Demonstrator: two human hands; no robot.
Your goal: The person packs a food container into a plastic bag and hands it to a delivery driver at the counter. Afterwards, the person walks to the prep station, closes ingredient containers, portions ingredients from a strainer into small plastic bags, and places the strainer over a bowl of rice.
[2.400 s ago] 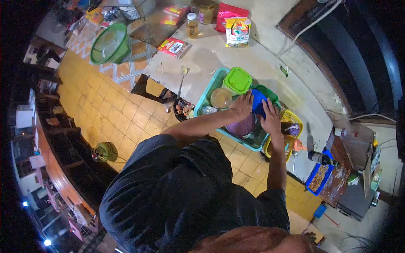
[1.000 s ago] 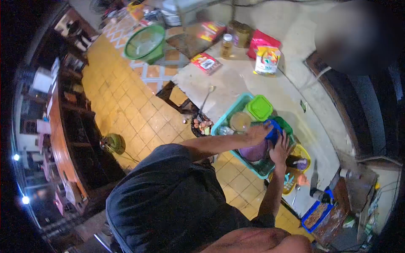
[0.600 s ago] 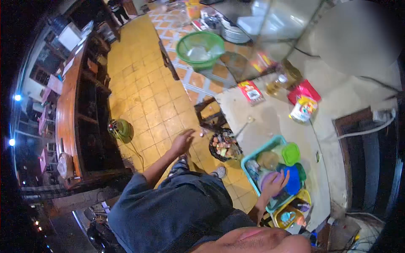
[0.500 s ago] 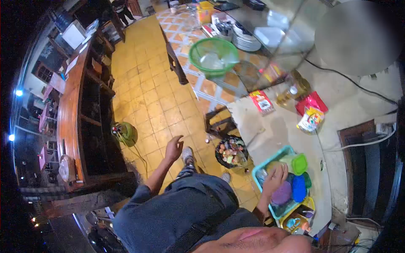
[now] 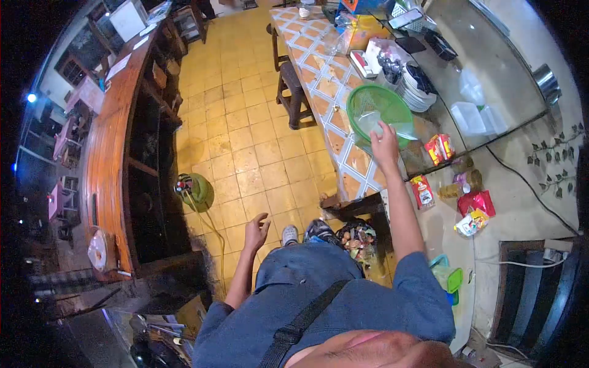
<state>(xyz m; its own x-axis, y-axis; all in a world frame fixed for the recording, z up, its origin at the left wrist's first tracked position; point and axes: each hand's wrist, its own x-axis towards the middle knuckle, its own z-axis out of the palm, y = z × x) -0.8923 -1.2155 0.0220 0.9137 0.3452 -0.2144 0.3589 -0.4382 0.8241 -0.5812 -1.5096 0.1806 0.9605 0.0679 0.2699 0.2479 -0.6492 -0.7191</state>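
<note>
My right hand (image 5: 384, 146) is over the near rim of a green basket (image 5: 402, 110), its fingers bent a little and apart, with nothing visible in them. Something whitish and translucent (image 5: 368, 121) lies inside the basket, close to the fingertips. The basket stands on a table with an orange and white patterned top (image 5: 316, 70). Lower and to the left, my left hand (image 5: 256, 232) hangs above the yellow tiled floor, empty, with its fingers apart. My right arm and shoulder hide most of the teal tub (image 5: 439, 261) with the light green lid (image 5: 454, 280).
White plates (image 5: 416, 92) are stacked beside the basket. Red packets (image 5: 423, 192) and jars lie on the pale counter. A dark stool (image 5: 293, 95) stands by the table, and a bag of scraps (image 5: 358, 240) sits near my feet. A green gas cylinder (image 5: 197, 192) is at the left.
Both hands have left the blue item in the teal tub. My right hand has moved forward to the green basket; my left hand hangs at my side. The view has turned left.
</note>
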